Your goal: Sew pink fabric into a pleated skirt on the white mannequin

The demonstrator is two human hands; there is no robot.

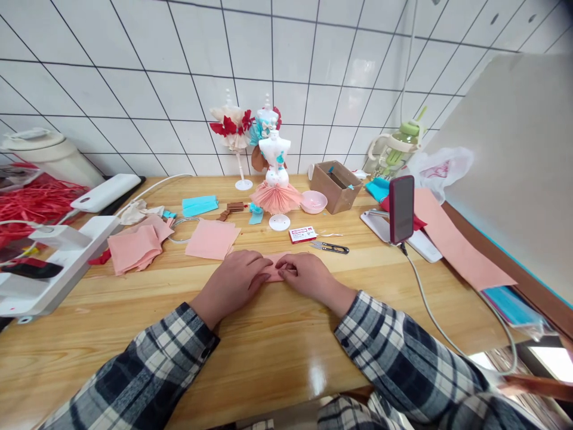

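My left hand [237, 279] and my right hand [308, 275] meet over a piece of pink crepe paper [274, 275] on the table, their fingers closed on it. Much of the paper is hidden under them. Behind my left hand lies a stack of pink paper squares [212, 239]. A pair of thread snips [331, 247] and a small red-and-white box [302, 234] are just beyond my right hand. Farther back, a white mini dress form [274, 158] wears a pleated pink paper skirt [276, 198].
At the left are a power strip [76, 263] and more pink paper [134, 246]. A pink bowl [313, 202] and a cardboard box [335, 186] stand at the back. A phone [401, 209] on a stand, its cable and a long pink strip [461, 245] occupy the right.
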